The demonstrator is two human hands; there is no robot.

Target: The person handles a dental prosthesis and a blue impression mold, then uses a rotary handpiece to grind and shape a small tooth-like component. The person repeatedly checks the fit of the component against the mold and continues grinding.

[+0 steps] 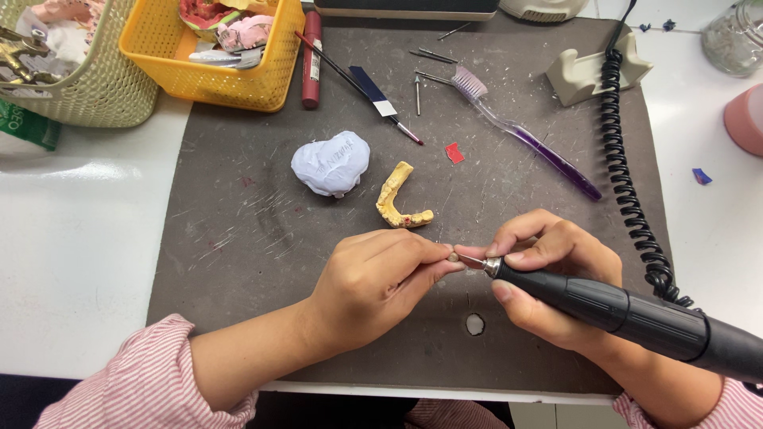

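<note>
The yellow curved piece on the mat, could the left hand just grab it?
Probably yes. The yellow curved piece lies bare on the grey mat, just beyond the left hand, nothing between. But its fingertips are pinching the tip of the black handpiece.

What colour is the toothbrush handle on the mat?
The toothbrush handle is see-through purple, seen clearly in the head view.

Head view, steeply down, close.

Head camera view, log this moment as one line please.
left hand: pinching bur tip | right hand: gripping black handpiece | on grey mat: white cast, yellow arch piece, purple toothbrush
</note>
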